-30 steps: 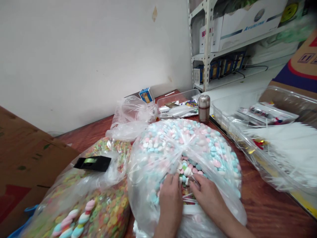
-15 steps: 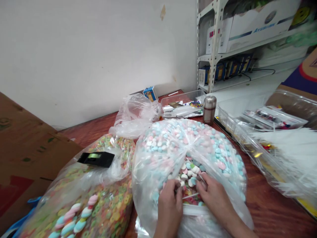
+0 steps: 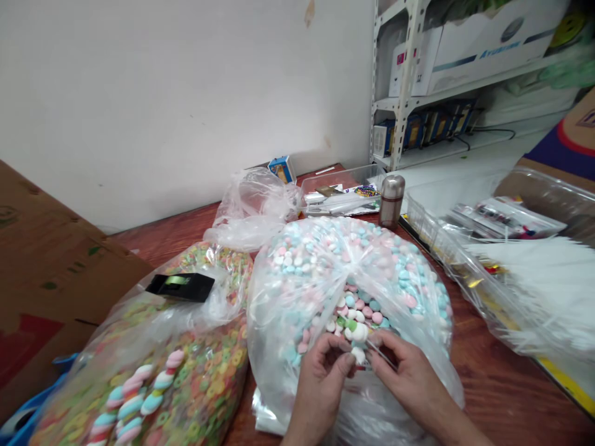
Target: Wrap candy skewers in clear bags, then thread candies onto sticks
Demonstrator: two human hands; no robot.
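A large clear plastic bag (image 3: 274, 322) full of pastel pink, blue and white candies lies in front of me, its mouth gathered and partly open. Over the opening, my left hand (image 3: 325, 371) is closed, thumb and index pinched at a small white candy (image 3: 357, 354). My right hand (image 3: 402, 368) is closed too, gripping a thin white stick (image 3: 382, 353) between thumb and fingers. White and green candies (image 3: 356, 329) sit just beyond the fingertips; whether they are on the stick I cannot tell.
To the left lies a bag of ring-shaped candies (image 3: 209, 378), with a black tape dispenser (image 3: 181, 287) and candy skewers (image 3: 130, 396) on top. A cardboard box (image 3: 60, 279) flanks it. Behind stand a metallic shaker (image 3: 392, 201) and clear tray (image 3: 344, 201). White sticks fill the right container (image 3: 446, 260).
Both hands have come closer together over the bag opening. The stick that lay across near my left hand no longer shows there. The view has shifted slightly.
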